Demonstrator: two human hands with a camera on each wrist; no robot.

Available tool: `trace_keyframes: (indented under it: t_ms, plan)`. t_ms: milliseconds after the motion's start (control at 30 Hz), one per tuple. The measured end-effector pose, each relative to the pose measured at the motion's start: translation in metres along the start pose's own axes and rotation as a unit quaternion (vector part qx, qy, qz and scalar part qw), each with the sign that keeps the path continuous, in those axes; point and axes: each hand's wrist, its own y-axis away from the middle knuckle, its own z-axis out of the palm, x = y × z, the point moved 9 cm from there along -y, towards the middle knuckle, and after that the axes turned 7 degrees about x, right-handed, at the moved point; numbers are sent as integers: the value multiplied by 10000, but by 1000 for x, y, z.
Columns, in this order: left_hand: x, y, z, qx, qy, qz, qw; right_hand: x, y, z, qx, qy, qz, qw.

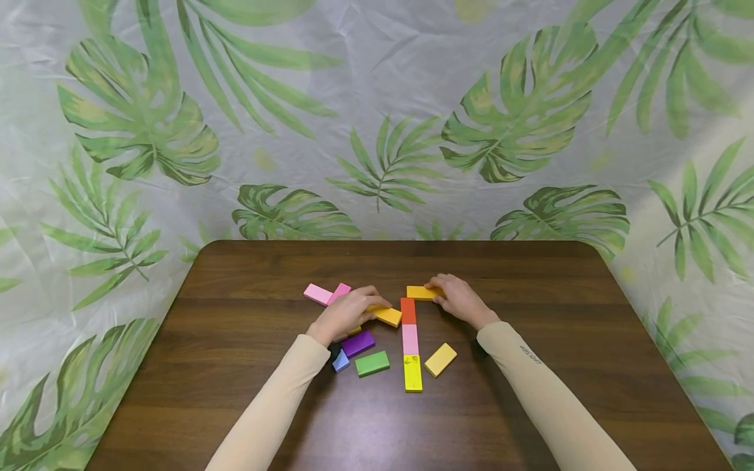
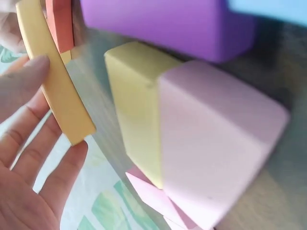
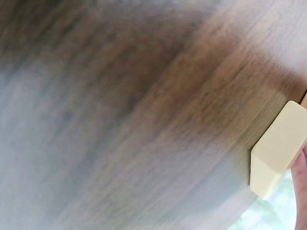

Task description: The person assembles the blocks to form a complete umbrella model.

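My left hand (image 1: 349,313) pinches a yellow-orange block (image 1: 387,316) between thumb and fingertips. In the left wrist view this block (image 2: 72,105) is held on a slant, with the red block (image 2: 60,24) behind it. My right hand (image 1: 461,299) grips the right end of an orange block (image 1: 417,292) lying crosswise at the far end of a column. That column runs toward me as a red block (image 1: 408,311), a pink block (image 1: 410,339) and a bright yellow block (image 1: 413,373).
Left of the column lie a green block (image 1: 372,364), a purple block (image 1: 358,343), a blue block (image 1: 340,361) and pink blocks (image 1: 318,294), some partly behind my left hand. A pale yellow block (image 1: 440,360) lies right of the column on the brown table (image 1: 506,418).
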Motion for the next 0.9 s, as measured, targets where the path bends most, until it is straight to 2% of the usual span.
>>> trace_keyframes:
  t_ms: [167, 433, 667, 900]
  plan:
    - [-7, -12, -4, 200, -150, -197, 9995, -1, -1, 0, -18, 8, -13, 10000]
    - [-21, -28, -4, 154, -457, -912, 9947, -2, -1, -1, 36, -14, -110, 9999]
    - [-28, -39, 0, 185, -702, -1086, 9914, -2, -1, -1, 27, -4, -76, 10000]
    - [-35, -46, 6, 209, -889, -1255, 9879, -2, 0, -2, 48, -38, -91, 9999]
